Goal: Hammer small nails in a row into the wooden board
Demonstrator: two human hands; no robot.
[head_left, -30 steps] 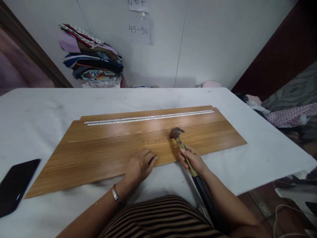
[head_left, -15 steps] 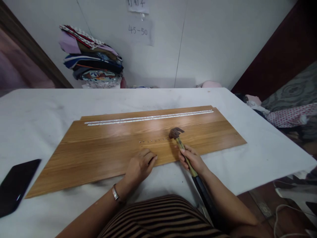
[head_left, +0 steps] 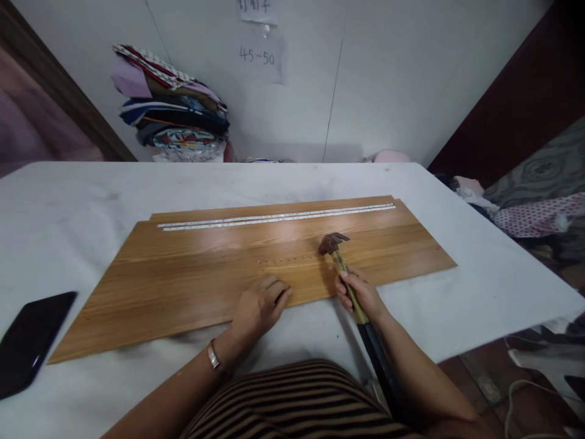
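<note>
In my right hand [head_left: 361, 296] is a claw hammer [head_left: 351, 286], gripped by its yellow and black handle. The rusty head is over or on a wooden board [head_left: 183, 268], at the right end of a row of small nails [head_left: 289, 260]; I cannot tell whether it touches. My left hand [head_left: 261, 305] rests on the board's near edge, below the row. Its fingers are curled in, and what they may hold is hidden. Two white measuring strips [head_left: 278, 217] run along the far side of the board.
The board lies on a table with a white cover [head_left: 484, 286]. A black phone-like slab [head_left: 34, 341] is at the left. A pile of folded clothes [head_left: 173, 103] rises behind the table, against a wall with paper notes [head_left: 258, 58].
The hammer and my right hand have shifted slightly to the right along the board. My left hand stays in place.
</note>
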